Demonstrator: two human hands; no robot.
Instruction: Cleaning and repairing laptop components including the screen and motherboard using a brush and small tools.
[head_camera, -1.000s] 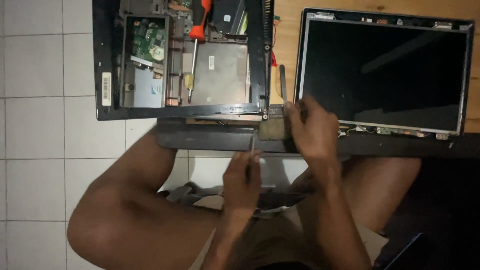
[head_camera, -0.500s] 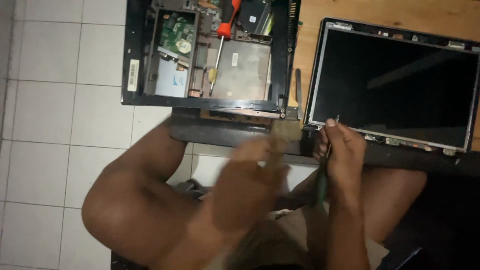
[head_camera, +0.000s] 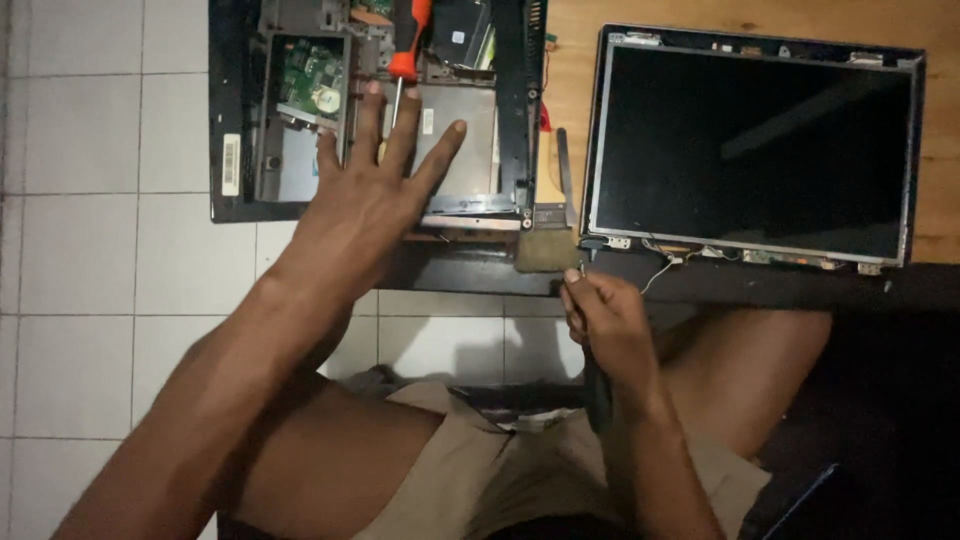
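— While the left hand (head_camera: 375, 190) reaches out, how does it look?
— Fingers spread, palm down, over the opened laptop base (head_camera: 380, 110); its fingertips lie just beside the screwdriver (head_camera: 405, 60), whose orange handle rests inside the base. Whether they touch the shaft, I cannot tell.
— And the right hand (head_camera: 605, 315)?
— Closed, pinching a small dark tool whose tip sits at the hinge (head_camera: 548, 245), between the base and the screen panel (head_camera: 750, 140).
— Where does the panel lie?
— Flat on the wooden table (head_camera: 570, 60), face up, right of the base, thin wires (head_camera: 665, 265) trailing from its lower edge. White floor tiles (head_camera: 100, 250) show at the left.
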